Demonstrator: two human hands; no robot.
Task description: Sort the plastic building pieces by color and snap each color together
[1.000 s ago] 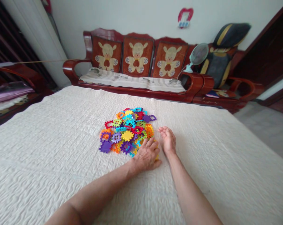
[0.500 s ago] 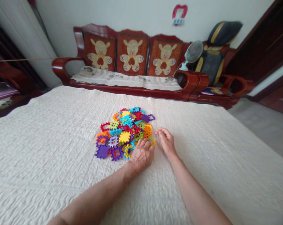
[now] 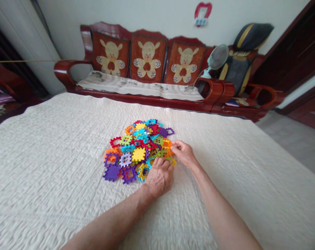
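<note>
A loose heap of colourful plastic interlocking tiles lies on the white quilted cover (image 3: 69, 146), some solid and some window-shaped. My left hand (image 3: 160, 177) rests palm down at the heap's near right edge, its fingers curled in; whatever lies under them is hidden. Just left of it is a yellow frame tile (image 3: 142, 171). At the heap's right side, my right hand (image 3: 185, 152) pinches the edge of an orange tile (image 3: 167, 143) between thumb and fingers. A plain yellow tile (image 3: 139, 155) and a purple tile (image 3: 112, 172) lie farther left.
Behind the covered surface stands a dark red wooden sofa (image 3: 136, 96) with bear-patterned cushions (image 3: 147, 67). A small fan (image 3: 218, 57) is by its right armrest, beside a chair with a black and yellow seat pad (image 3: 234, 73).
My right hand has moved left to the heap, and its fingertips now meet the orange tile. The left hand stays at nearly the same place on the tiles. The view has shifted slightly.
</note>
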